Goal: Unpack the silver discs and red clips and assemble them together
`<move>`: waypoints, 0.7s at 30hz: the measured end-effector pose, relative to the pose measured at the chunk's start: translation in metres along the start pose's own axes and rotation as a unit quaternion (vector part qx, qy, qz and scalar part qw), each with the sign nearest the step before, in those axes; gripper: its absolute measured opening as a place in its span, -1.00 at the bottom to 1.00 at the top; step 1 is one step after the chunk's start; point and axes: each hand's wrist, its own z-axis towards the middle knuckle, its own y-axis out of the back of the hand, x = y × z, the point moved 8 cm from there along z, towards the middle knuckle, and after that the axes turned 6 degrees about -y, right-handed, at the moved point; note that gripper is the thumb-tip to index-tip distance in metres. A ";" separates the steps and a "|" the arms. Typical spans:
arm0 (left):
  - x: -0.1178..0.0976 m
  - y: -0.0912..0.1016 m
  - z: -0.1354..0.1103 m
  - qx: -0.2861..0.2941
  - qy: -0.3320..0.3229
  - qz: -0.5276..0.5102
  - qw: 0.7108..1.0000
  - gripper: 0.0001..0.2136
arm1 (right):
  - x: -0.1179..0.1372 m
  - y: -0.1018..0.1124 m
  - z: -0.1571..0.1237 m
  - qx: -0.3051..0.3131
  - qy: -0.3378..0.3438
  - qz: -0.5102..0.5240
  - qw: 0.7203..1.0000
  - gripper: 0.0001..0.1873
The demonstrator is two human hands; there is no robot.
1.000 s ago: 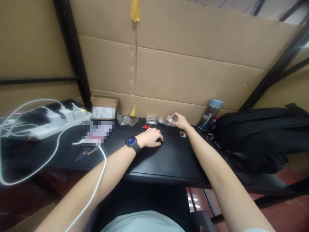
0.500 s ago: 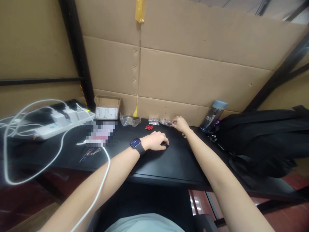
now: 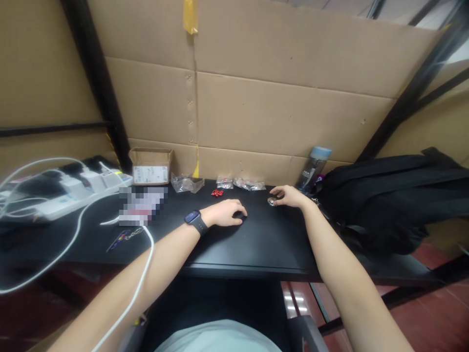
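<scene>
grey shirt front (image 3: 220, 337) at the bottom edge, both bare forearms reach out over the black table (image 3: 256, 244). white cable (image 3: 142, 274) lies across the left forearm and runs off to the left. left hand (image 3: 225, 214) is palm down on the table, dark smartwatch (image 3: 193, 217) on the wrist, fingers bent and close together, tips on the tabletop; cannot tell if anything is under the palm. right hand (image 3: 291, 195) is a bit farther out and to the right, low over the table, fingers loosely bent and pointing left, tips right at a small round silver piece (image 3: 271, 201) that lies on the table; touching it, but cannot tell if it is pinched or only touched. the two hands are apart.

left of the left hand: blurred patch (image 3: 141, 205), a small keyring thing (image 3: 124, 237) near it. far left, white power strip (image 3: 66, 190) with plugs in it.

behind the hands, along the back edge: small red bits (image 3: 217, 193), clear plastic bags (image 3: 249, 184) just beyond the right hand, another clear bag (image 3: 186, 184), open cardboard box (image 3: 151, 166). dark water bottle (image 3: 314, 168) stands upright right of the right hand, black backpack (image 3: 395, 195) beside it. cardboard wall (image 3: 274, 107) behind everything.
</scene>
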 end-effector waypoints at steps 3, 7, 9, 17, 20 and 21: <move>0.000 -0.003 0.000 0.010 0.010 0.004 1.000 -0.61 | -0.002 -0.002 0.003 0.009 -0.001 0.013 1.000 -0.46; -0.001 -0.007 0.000 0.039 0.016 0.019 0.999 -0.57 | -0.002 -0.007 0.005 0.031 0.003 0.024 0.999 -0.47; -0.001 -0.006 0.000 0.046 0.015 0.020 0.999 -0.56 | -0.002 -0.009 0.005 0.033 0.007 0.033 0.999 -0.49; 0.001 -0.007 0.000 0.052 0.012 0.015 0.998 -0.56 | 0.001 -0.008 0.004 0.031 0.017 0.042 0.999 -0.55; 0.001 -0.007 0.000 0.043 0.002 0.012 0.999 -0.57 | 0.004 -0.008 0.003 0.038 0.023 0.055 0.997 -0.57; 0.001 -0.006 0.000 0.041 0.000 0.010 0.999 -0.57 | 0.004 -0.007 0.003 0.037 0.024 0.058 0.997 -0.58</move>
